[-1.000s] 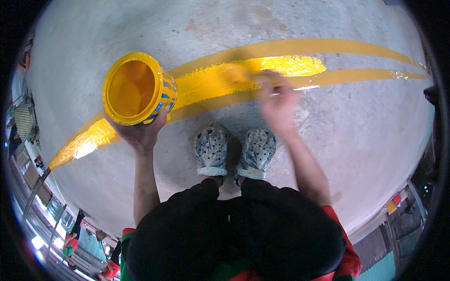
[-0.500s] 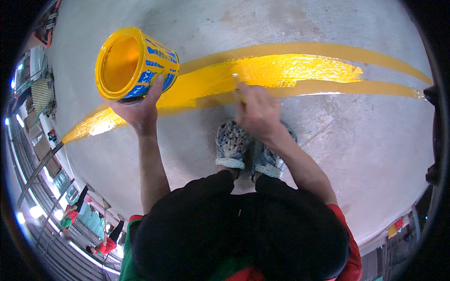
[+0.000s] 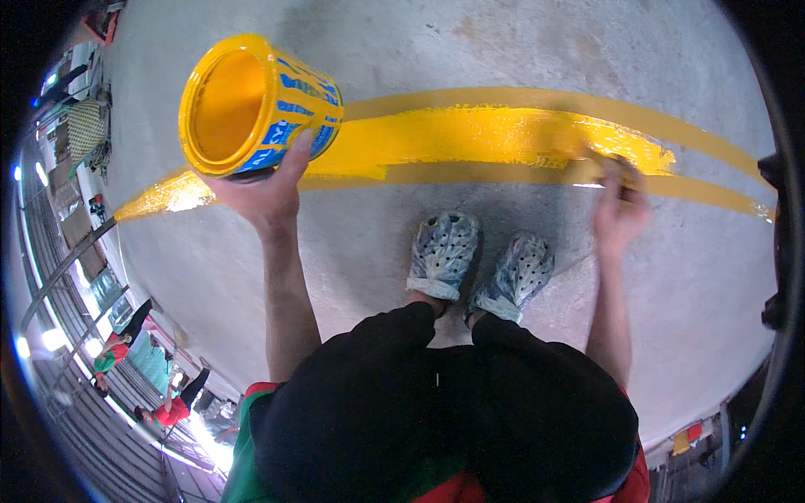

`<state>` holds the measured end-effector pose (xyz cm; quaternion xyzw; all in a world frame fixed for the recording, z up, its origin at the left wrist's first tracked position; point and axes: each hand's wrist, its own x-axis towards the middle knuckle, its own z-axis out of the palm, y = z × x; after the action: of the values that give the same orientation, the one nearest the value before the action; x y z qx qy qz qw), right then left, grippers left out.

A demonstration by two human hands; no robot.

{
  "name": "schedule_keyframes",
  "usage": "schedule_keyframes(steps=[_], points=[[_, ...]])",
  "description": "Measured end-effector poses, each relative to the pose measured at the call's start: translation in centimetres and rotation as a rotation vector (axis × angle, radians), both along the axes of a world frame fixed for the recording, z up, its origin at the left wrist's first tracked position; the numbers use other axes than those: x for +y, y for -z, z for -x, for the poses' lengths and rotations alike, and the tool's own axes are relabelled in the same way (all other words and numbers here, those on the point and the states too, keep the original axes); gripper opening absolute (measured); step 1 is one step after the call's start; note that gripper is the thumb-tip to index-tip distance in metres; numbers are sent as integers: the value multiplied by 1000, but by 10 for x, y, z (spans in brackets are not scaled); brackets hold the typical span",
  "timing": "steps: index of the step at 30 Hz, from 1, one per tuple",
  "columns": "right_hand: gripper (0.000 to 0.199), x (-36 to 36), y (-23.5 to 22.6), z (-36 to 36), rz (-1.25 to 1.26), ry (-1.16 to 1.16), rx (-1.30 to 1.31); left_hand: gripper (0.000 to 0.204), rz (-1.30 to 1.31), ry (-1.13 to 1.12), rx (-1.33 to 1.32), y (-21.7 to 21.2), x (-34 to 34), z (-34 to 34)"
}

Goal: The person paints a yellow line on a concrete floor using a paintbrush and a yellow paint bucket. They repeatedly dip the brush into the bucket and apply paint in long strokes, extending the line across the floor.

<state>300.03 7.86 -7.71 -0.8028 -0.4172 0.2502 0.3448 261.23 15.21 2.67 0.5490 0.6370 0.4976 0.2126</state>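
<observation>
My left hand [image 3: 270, 199] grips a yellow and blue paint can [image 3: 312, 107] from below, thumb up its side. The can is tilted so that its open mouth and the yellow paint [image 3: 228, 107] inside show. At the right, my right hand [image 3: 620, 208] is closed around a paintbrush [image 3: 594, 156], which is smeared by motion. Its bristles are at the wet yellow stripe [image 3: 453, 138] on the floor. Tan bands [image 3: 495, 173], which look like masking tape, run along both edges of the stripe.
My feet stand in plastic-wrapped clogs [image 3: 444, 247] just on the near side of the stripe, on a grey concrete floor [image 3: 377, 277]. Two people [image 3: 172, 411] in red and green tops are far off at the lower left, near metal railings.
My right hand has swept the brush rightward along the stripe. The can sits slightly further right in view. My feet have shifted right and now show more fully.
</observation>
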Motion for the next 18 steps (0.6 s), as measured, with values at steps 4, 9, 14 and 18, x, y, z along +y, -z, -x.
schedule_keyframes(steps=[4, 9, 14, 18], points=[[17, -16, -2, -111, -237, 56, -397, 64, -107, -42, 23, 8, -1, -5], [33, -26, 1, -16, -146, -534, -588, 56, -49, 19, 38, 7, 2, -17], [27, -12, 6, 143, -458, -486, 111, 53, -1, 51, 78, 7, 5, -27], [16, -11, 7, 91, -307, -344, 62, 52, 18, 74, 64, 6, 7, -29]])
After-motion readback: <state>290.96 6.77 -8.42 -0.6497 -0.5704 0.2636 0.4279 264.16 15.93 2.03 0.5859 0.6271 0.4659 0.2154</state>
